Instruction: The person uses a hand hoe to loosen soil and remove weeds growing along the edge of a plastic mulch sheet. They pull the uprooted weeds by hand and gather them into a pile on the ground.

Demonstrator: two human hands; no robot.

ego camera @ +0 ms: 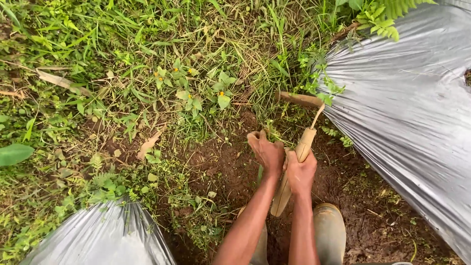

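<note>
While the right hand [300, 172] grips the wooden handle [293, 172] of a sickle, the left hand [266, 152] is closed in a fist on a bunch of grass [274, 131] just in front of it. Both hands are shut tight, one on the tool and one on the plants.

From the top of the handle a thin metal neck goes up, and then the blade [300, 99] bends off to the left. It looks brown and rusty. It lies low among the weeds [196, 93], next to the edge of a grey plastic sheet [412, 113].

Wood like that looks hard and stiff, and it is likely light enough for one hand. It looks dry, so it should not slip much. The middle of the handle, where the hand is now, seems the best place to hold it, well away from the blade. The blade may be sharp, so fingers should stay off it.

Grass is soft and bends. It can tear or slide out of a fist, so holding it low near the roots seems best.

Under the arms are bare brown dirt [225, 167] and two muddy boots [329, 230]. Another grey sheet [103, 235] lies at the bottom left.
</note>
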